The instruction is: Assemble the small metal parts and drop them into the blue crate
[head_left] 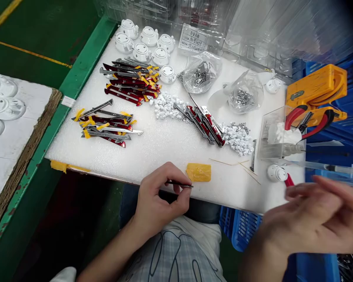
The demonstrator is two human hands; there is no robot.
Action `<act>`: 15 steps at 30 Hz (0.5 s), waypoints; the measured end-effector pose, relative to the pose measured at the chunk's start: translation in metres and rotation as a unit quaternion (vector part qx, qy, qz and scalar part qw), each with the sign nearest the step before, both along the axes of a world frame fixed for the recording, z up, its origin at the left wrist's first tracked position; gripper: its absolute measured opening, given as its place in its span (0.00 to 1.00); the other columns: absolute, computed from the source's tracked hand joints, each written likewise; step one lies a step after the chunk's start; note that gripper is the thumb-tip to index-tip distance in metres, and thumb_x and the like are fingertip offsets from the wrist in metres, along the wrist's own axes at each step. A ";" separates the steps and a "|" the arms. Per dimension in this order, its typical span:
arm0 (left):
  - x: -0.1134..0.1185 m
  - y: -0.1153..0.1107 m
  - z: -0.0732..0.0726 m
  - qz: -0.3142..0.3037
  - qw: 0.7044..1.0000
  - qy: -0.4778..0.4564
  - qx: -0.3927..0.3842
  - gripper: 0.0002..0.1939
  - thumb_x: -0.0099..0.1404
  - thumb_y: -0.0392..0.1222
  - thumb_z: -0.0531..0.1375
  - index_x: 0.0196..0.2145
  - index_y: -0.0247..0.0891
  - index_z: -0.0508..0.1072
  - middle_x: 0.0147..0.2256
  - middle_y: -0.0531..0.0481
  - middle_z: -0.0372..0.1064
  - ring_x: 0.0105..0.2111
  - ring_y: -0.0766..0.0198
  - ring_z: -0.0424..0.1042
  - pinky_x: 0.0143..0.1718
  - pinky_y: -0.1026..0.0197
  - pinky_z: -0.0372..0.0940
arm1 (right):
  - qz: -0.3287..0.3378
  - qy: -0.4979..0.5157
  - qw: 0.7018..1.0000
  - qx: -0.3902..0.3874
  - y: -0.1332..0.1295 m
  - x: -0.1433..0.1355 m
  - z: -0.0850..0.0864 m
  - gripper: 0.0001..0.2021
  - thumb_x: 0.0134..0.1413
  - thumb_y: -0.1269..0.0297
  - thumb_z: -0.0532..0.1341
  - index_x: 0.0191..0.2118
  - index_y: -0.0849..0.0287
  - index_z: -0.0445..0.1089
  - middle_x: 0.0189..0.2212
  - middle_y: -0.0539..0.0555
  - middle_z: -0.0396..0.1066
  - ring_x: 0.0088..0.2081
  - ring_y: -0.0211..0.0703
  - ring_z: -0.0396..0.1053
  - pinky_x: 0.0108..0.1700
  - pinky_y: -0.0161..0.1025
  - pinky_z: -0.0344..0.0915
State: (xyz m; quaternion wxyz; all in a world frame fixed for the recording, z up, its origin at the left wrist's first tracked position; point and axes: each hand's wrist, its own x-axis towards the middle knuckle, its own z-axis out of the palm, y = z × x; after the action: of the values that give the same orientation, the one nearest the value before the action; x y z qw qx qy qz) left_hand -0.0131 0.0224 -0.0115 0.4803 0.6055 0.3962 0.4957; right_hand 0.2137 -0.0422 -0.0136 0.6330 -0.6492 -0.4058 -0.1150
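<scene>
My left hand (pixel 160 192) is closed at the table's front edge, pinching a thin dark strip-like part (pixel 179 184) between thumb and fingers. Just beyond those fingertips a piece of yellow tape (pixel 202 172) lies on the white foam top. Off to the right, my right hand (pixel 314 219) hangs in the air, smeared by motion; whether it holds anything does not show. Nearest to it are a small white round part (pixel 276 173) and a syringe (pixel 335 167). Thin wooden sticks (pixel 250 172) and a single grey strip (pixel 253 156) lie between the hands.
Red and grey strips with yellow tape (pixel 108 124) lie in piles at left; untaped strips (pixel 204 123) lie mid-table. White parts (pixel 167 105), bags of small metal pieces (pixel 201 74) and white pot-shaped parts (pixel 142 52) stand behind. At right are a clear box (pixel 266 135) and an orange tape dispenser (pixel 317 88).
</scene>
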 end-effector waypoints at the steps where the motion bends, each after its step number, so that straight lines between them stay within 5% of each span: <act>1: 0.000 0.000 0.001 -0.001 1.000 -0.007 -0.005 0.11 0.58 0.25 0.62 0.30 0.41 0.75 0.26 0.58 0.74 0.24 0.70 0.71 0.26 0.69 0.66 | 0.020 -0.022 0.999 -0.012 0.001 -0.016 0.001 0.10 0.68 0.52 0.70 0.44 0.52 0.82 0.29 0.49 0.68 0.26 0.37 0.62 0.30 0.44 0.51; 6: -0.001 -0.004 0.007 -0.010 0.998 -0.059 -0.030 0.11 0.58 0.24 0.63 0.30 0.41 0.76 0.25 0.58 0.72 0.24 0.70 0.71 0.26 0.70 0.67 | 0.246 0.007 0.963 -0.110 -0.006 -0.064 0.003 0.07 0.72 0.66 0.63 0.46 0.55 0.81 0.31 0.52 0.75 0.30 0.42 0.68 0.29 0.43 0.61; 15: -0.002 -0.009 0.013 -0.019 0.995 -0.099 -0.008 0.12 0.60 0.23 0.65 0.31 0.41 0.75 0.24 0.57 0.71 0.23 0.70 0.70 0.25 0.69 0.66 | 0.316 0.038 0.943 -0.100 -0.007 -0.072 -0.002 0.08 0.73 0.71 0.61 0.46 0.60 0.79 0.31 0.51 0.73 0.30 0.38 0.66 0.29 0.41 0.62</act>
State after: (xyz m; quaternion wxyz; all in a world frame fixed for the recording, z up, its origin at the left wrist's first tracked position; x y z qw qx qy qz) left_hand -0.0149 0.0132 0.0014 0.5312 0.5573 0.3389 0.5407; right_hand 0.1415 -0.0492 -0.0155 0.5833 -0.5518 -0.5751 0.1568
